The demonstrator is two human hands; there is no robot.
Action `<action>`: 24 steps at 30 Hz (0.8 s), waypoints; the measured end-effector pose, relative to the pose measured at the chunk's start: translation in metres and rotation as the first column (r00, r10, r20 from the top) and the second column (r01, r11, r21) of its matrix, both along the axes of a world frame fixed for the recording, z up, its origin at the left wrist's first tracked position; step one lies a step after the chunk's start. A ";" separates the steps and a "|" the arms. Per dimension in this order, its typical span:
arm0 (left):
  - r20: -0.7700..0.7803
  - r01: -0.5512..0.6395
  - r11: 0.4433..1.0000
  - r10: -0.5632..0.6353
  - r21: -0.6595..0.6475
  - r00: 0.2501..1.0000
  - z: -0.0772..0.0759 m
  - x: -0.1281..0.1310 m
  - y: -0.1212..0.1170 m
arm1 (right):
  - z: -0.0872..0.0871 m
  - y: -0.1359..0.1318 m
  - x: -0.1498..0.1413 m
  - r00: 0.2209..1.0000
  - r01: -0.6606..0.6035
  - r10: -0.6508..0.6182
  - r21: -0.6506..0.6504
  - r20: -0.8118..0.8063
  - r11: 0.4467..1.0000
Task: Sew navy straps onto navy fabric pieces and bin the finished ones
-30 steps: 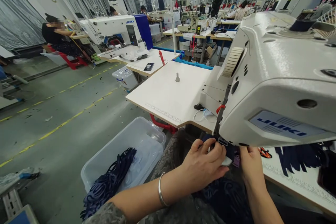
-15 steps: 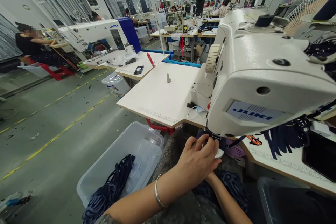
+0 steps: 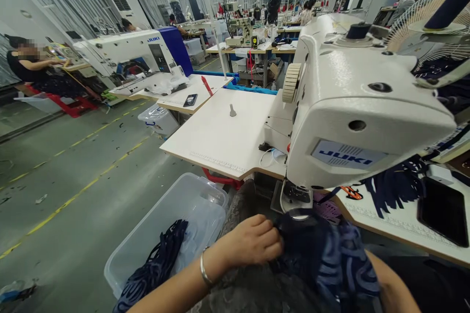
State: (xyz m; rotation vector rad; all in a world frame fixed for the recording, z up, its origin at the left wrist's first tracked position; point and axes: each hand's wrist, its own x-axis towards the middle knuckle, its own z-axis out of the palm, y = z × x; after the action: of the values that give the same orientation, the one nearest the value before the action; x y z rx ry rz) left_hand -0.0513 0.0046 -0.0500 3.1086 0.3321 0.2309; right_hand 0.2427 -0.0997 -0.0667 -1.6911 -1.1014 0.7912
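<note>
A navy garment piece with a lighter swirl pattern (image 3: 330, 259) hangs in loose folds over my lap, just below the sewing machine's needle area (image 3: 296, 195). My left hand (image 3: 255, 240), with a silver bangle at the wrist, is closed on the left edge of this cloth, its fingers curled. On the right, only my right forearm shows beside the cloth; the fabric hides that hand and its fingers. The white JUKI sewing machine head (image 3: 352, 107) stands above the cloth, and its curved metal bed end is uncovered.
A clear plastic bin (image 3: 200, 205) with navy straps and cloth stands on the floor at left. The white table (image 3: 216, 132) carries a small grey metal piece. Navy strips (image 3: 394, 186) and a black phone (image 3: 442, 210) lie at right. Another person (image 3: 29, 66) sits far left.
Both hands were together under the needle area with navy cloth there. The cloth is now down off the machine and spread over my lap; my left hand has moved left and lower.
</note>
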 end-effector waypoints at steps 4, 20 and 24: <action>-0.124 -0.189 0.981 0.182 -0.050 0.975 -0.035 -0.017 0.006 | -0.008 -0.026 0.013 0.920 -0.020 -0.069 -0.222 -0.385 0.975; -0.021 -0.239 0.959 0.238 -0.154 0.971 -0.015 0.041 -0.017 | -0.008 0.012 -0.079 0.997 -0.023 0.013 -0.144 -0.070 0.989; -0.046 -0.162 0.975 0.156 -0.155 0.987 -0.009 0.036 -0.021 | -0.016 0.019 -0.072 0.974 -0.141 0.167 -0.166 0.155 0.976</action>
State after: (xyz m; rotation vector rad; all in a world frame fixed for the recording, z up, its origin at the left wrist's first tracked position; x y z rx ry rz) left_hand -0.0156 -0.0169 -0.0586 2.9343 0.5718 0.1450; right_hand 0.1711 -0.0804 -0.0825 -1.8453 -1.3304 0.8619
